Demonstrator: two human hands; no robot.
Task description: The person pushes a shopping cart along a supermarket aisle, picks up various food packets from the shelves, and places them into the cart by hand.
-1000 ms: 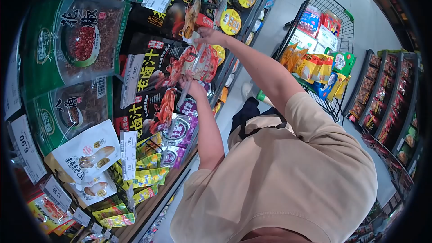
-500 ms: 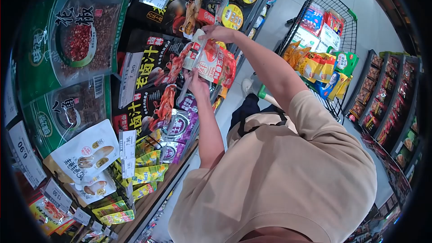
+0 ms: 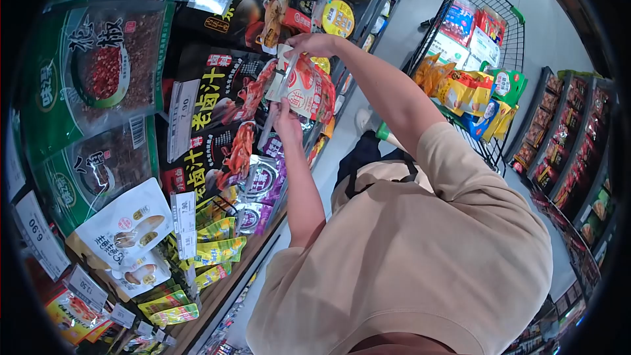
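A red and white food pouch (image 3: 307, 92) with printed characters is between my two hands, in front of the shelf. My right hand (image 3: 314, 45) has its fingers closed on the pouch's upper corner. Lower down, my left hand (image 3: 286, 122) pinches its other corner. A clear plastic strip (image 3: 268, 133) runs along the pouch's edge by my left hand; I cannot tell what it belongs to. Behind the pouch hang black packets (image 3: 220, 89) with yellow characters.
Green spice bags (image 3: 105, 59), a white pouch (image 3: 135, 223), purple packets (image 3: 263, 177) and price tags (image 3: 184, 118) fill the rack on the left. A shopping cart (image 3: 519, 16) holding several bags stands at the upper right. Another shelf (image 3: 565, 138) is at far right.
The pouch and both hands have shifted slightly left in view, and the pouch is turned a little differently. Both hands keep their hold on it.
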